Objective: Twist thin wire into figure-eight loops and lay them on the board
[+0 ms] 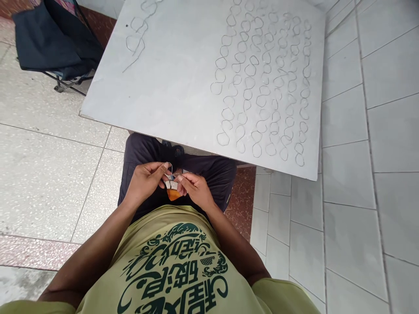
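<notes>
Over my lap, a thin wire [172,168] runs in a bent curve between my two hands. My left hand [147,178] pinches one part of it between thumb and forefinger. The fingers of my right hand [194,186] are closed on the other part, close to the left fingertips. Below the fingertips, a small orange item [173,195] with pale, greyish pieces [172,185] at its top lies between my thighs; I cannot make out its kind. The fingers partly hide the wire's ends.
A white tabletop [170,96] stands just beyond my knees. Long columns of looped wire [248,93] lie on its right side, and more looped wire [139,37] at the upper left. A dark folding chair [55,43] is at left; a tiled wall [347,174] borders the right.
</notes>
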`<control>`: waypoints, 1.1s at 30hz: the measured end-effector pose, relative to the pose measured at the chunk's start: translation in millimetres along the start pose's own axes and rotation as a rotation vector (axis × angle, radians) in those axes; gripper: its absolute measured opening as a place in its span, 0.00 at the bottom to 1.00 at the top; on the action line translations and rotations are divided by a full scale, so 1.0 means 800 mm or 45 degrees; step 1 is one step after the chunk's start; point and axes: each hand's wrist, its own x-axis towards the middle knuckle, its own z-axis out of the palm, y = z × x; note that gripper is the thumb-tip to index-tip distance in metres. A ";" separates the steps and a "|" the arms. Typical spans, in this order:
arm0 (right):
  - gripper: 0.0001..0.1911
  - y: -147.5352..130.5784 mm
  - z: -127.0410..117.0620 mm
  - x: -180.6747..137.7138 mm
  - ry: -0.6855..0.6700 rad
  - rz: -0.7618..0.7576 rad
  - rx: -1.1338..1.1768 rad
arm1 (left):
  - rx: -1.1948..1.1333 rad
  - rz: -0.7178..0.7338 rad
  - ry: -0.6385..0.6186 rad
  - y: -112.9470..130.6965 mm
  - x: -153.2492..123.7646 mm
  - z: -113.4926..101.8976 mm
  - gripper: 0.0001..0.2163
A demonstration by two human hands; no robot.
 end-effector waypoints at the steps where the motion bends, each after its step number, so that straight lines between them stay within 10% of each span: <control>1: 0.21 0.000 0.002 0.000 0.024 0.001 0.021 | 0.002 0.009 -0.007 -0.001 0.000 -0.001 0.22; 22: 0.24 -0.039 0.028 0.015 0.173 -0.214 0.258 | 0.152 0.254 0.048 0.035 -0.006 -0.002 0.11; 33: 0.27 0.013 0.014 0.003 0.236 -0.146 0.085 | 0.688 0.652 0.087 0.167 0.139 0.032 0.08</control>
